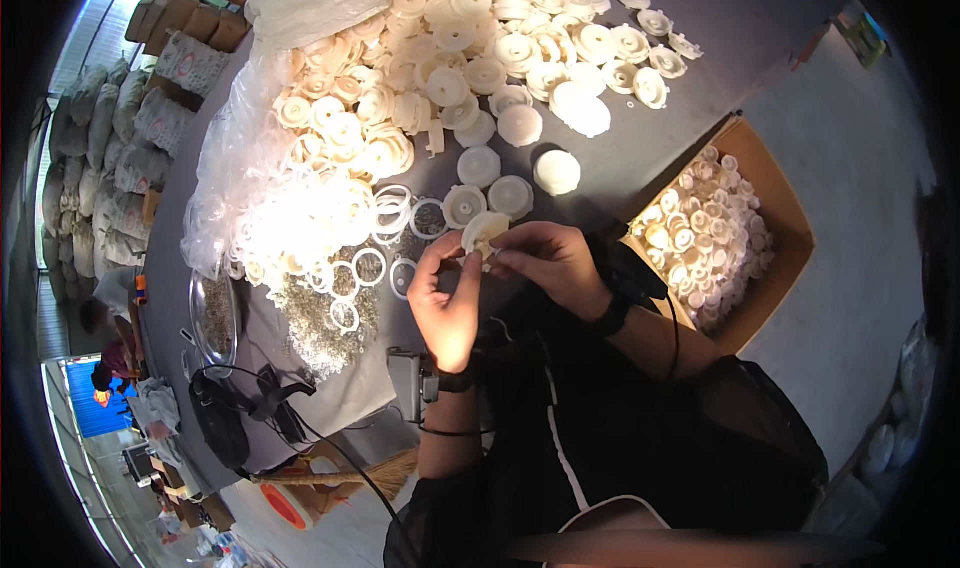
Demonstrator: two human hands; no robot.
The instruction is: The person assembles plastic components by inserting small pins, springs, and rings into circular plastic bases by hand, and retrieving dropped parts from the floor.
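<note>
A white round plastic part (485, 226), shaped like a small cap with a raised piece on its underside, is held up over the table's near edge. My left hand (447, 306) grips it from the left between thumb and fingers. From the right, my right hand (562, 266) pinches at its lower edge; whether a small piece is also between those fingertips is hidden. Just beyond my hands lie similar white discs (510, 197). White plastic rings (369, 267) lie left of my left hand, beside a heap of small shiny metal pieces (320, 326).
A large pile of white plastic parts (440, 63) covers the far table, with a clear plastic bag (235, 158) at its left. An open cardboard box (785, 278) of white parts stands right. A metal tray (215, 313), black pouch (217, 420) and cables lie left.
</note>
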